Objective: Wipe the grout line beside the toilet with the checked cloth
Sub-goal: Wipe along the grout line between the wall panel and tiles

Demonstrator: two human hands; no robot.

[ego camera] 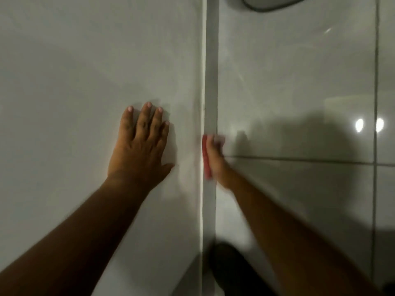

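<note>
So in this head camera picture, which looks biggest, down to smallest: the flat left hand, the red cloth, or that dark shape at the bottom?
1. Left hand, spread flat on the white surface.
2. Dark shape; close to the hand in apparent size, and cut off by the frame edge, so that order is unsure.
3. Red cloth, mostly hidden behind the right hand.

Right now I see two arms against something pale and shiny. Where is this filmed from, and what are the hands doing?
There is no machine here: a person wears one camera on the head, looking down at their own bare arms. The left hand lies flat, fingers spread, on a smooth white panel. The right hand, blurred, grips a reddish-pink cloth against the grey vertical strip between that panel and the glossy white tiles. The cloth's pattern is too blurred to tell.
</note>
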